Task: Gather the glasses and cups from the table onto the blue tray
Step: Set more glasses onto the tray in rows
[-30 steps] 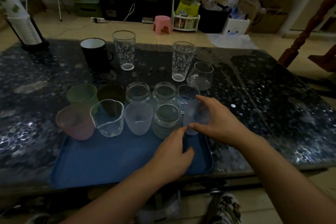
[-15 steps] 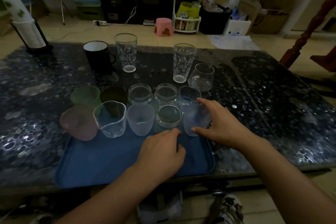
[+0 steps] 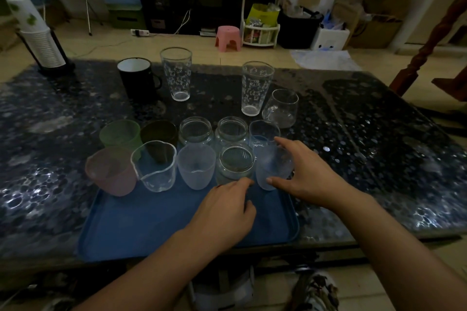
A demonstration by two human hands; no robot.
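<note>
My right hand (image 3: 307, 173) is wrapped round a frosted cup (image 3: 274, 168) at the right end of the front row on the blue tray (image 3: 156, 222), thumb on the near side, fingers (image 3: 285, 142) curled over the far rim; it looks set down, though I can't tell whether the grip is loosening. My left hand (image 3: 225, 207) hovers over the tray's bare front, fingers loosely curled with nothing in them, tips just beside a small glass jar (image 3: 236, 163). I make it ten cups and jars on the tray in two rows. Step in hand, my read: placing this frosted cup and squaring up the row. Not yet gathered, on the dark desk (image 3: 366, 139) behind the tray: a black mug (image 3: 137, 81), two tall printed glasses (image 3: 177, 74) (image 3: 256, 88), and a round clear glass (image 3: 280, 108) just beside the back row. Next move calls for letting go and reaching over the packed rows without clipping rims; the round glass is nearest. The tray's front half is free.
</note>
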